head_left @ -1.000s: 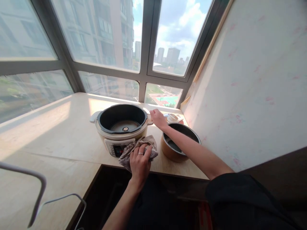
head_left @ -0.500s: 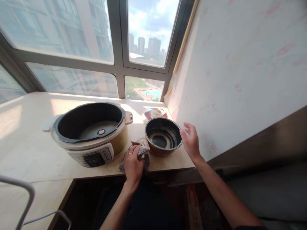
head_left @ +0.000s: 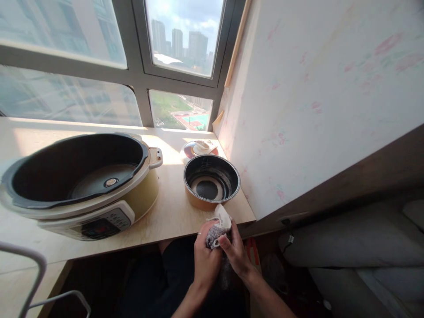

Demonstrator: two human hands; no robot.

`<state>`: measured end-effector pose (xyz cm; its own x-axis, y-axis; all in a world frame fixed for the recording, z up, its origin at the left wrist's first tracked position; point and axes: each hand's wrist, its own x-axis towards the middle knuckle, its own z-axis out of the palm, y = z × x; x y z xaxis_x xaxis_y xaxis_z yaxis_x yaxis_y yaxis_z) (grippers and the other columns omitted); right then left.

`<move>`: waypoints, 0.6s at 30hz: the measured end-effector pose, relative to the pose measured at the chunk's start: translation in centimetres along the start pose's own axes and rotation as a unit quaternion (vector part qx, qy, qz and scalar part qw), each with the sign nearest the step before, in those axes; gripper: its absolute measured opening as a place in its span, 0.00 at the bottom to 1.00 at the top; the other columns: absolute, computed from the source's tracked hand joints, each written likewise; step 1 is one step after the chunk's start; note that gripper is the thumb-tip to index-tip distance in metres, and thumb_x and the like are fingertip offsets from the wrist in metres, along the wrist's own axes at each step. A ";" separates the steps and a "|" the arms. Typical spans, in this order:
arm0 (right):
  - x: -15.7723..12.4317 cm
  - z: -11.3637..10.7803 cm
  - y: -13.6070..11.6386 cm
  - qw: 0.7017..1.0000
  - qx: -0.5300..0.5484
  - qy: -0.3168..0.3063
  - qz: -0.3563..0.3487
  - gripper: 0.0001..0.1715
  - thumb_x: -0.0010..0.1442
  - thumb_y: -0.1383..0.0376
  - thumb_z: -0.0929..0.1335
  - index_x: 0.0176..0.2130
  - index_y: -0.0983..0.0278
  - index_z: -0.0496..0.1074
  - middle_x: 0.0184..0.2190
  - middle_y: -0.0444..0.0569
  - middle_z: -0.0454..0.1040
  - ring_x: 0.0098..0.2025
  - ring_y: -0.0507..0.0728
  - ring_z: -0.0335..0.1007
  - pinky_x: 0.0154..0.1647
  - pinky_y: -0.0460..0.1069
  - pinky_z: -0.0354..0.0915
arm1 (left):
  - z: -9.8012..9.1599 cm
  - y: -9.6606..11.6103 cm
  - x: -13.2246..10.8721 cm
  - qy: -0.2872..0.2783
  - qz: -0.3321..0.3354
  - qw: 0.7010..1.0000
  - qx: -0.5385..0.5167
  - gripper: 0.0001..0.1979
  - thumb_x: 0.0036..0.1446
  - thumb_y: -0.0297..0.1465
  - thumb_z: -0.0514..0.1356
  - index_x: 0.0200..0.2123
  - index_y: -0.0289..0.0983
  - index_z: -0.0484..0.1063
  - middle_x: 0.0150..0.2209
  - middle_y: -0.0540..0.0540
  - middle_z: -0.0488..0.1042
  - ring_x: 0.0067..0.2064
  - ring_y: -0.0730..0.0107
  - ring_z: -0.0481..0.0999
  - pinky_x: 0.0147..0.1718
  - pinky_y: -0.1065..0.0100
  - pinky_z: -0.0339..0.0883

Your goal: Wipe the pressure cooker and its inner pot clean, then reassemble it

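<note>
Both my hands are closed on a bunched grey-and-white cloth (head_left: 218, 233), just in front of the wooden ledge's edge. My left hand (head_left: 206, 254) grips it from the left, a ring on one finger. From the right, my right hand (head_left: 236, 251) holds the same cloth, thumb on top. Right behind the cloth stands the inner pot (head_left: 195, 198), dark inside with a pale ring on its bottom. The electric pressure cooker body (head_left: 145, 194), lidless, sits further left with its control panel facing me and a round plate inside.
A round lid-like piece with a pale knob (head_left: 201, 149) lies behind the pot by the window. The patterned wall (head_left: 298, 88) rises at the right of the wooden ledge (head_left: 168, 223). Grey metal tubing (head_left: 39, 260) stands at the lower left.
My left hand has lifted the cloth off the ledge and drawn it right, toward me. My right hand has left the pot's side and taken hold of the cloth. The view has shifted right.
</note>
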<state>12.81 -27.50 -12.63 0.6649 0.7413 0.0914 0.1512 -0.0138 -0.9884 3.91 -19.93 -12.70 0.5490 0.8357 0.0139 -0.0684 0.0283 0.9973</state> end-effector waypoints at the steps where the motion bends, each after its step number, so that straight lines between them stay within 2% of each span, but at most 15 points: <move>1: 0.3 -0.3 0.0 1.000 0.005 0.004 0.002 0.46 0.56 0.37 0.70 0.64 0.57 0.65 0.60 0.54 0.72 0.63 0.67 0.68 0.65 0.58 0.64 | 0.7 0.3 0.3 -0.007 -0.019 1.000 -0.020 0.16 0.50 0.34 0.64 0.43 0.39 0.79 0.46 0.42 0.81 0.49 0.54 0.79 0.54 0.55 0.70; 6: 1.1 -3.6 0.4 0.999 0.015 0.050 0.006 0.46 0.56 0.40 0.72 0.65 0.55 0.64 0.62 0.54 0.70 0.66 0.68 0.65 0.68 0.63 0.60 | 4.0 1.8 1.9 -0.070 -0.093 0.987 -0.109 0.18 0.46 0.28 0.63 0.44 0.38 0.78 0.44 0.44 0.81 0.47 0.57 0.78 0.53 0.59 0.68; 9: 1.2 -6.0 0.4 0.999 0.006 0.052 -0.003 0.50 0.50 0.42 0.76 0.65 0.53 0.64 0.63 0.53 0.70 0.67 0.69 0.63 0.68 0.64 0.60 | 5.8 2.3 2.6 -0.092 -0.124 0.977 -0.145 0.23 0.43 0.25 0.62 0.46 0.38 0.76 0.44 0.45 0.80 0.46 0.59 0.77 0.52 0.61 0.68; 11: 1.3 -7.3 0.1 0.999 0.001 0.044 -0.005 0.52 0.46 0.45 0.79 0.64 0.53 0.66 0.62 0.52 0.71 0.66 0.69 0.65 0.66 0.63 0.62 | 6.9 2.6 3.0 -0.125 -0.163 0.964 -0.167 0.23 0.44 0.26 0.61 0.47 0.36 0.75 0.43 0.44 0.79 0.45 0.59 0.76 0.50 0.62 0.68; 13: 1.7 -8.4 -0.1 0.999 -0.018 0.051 0.004 0.48 0.45 0.48 0.80 0.61 0.53 0.69 0.58 0.52 0.75 0.60 0.68 0.71 0.61 0.62 0.68 | 7.6 3.1 3.4 -0.175 -0.211 0.938 -0.211 0.24 0.47 0.30 0.62 0.50 0.35 0.72 0.43 0.42 0.78 0.46 0.57 0.76 0.50 0.61 0.68; 15: 2.1 -9.3 -0.1 0.995 -0.051 0.082 0.017 0.39 0.46 0.51 0.78 0.56 0.56 0.73 0.51 0.52 0.79 0.52 0.67 0.77 0.53 0.60 0.73 | 8.0 3.6 3.7 -0.231 -0.241 0.908 -0.254 0.27 0.50 0.34 0.62 0.55 0.34 0.70 0.46 0.39 0.77 0.50 0.54 0.76 0.53 0.58 0.67; 16: 2.4 -9.7 0.0 0.992 -0.067 0.106 0.018 0.35 0.46 0.52 0.78 0.53 0.57 0.75 0.47 0.52 0.80 0.48 0.67 0.78 0.49 0.59 0.75 | 8.2 3.9 3.8 -0.250 -0.242 0.902 -0.256 0.30 0.50 0.35 0.62 0.57 0.34 0.68 0.50 0.38 0.76 0.53 0.52 0.75 0.55 0.57 0.66; 18: 3.2 -10.2 0.3 0.983 -0.102 0.153 0.016 0.30 0.46 0.54 0.75 0.48 0.60 0.76 0.40 0.51 0.81 0.42 0.66 0.78 0.43 0.58 0.75 | 8.2 4.2 3.7 -0.263 -0.210 0.917 -0.212 0.36 0.47 0.33 0.64 0.62 0.35 0.66 0.60 0.37 0.70 0.62 0.49 0.68 0.62 0.56 0.59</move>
<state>22.45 -31.95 -11.42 0.8560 0.5017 0.1248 0.2506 -0.1914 -0.9490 12.52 -21.20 -7.81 0.9197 0.3245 -0.2211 -0.0149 0.5917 0.8060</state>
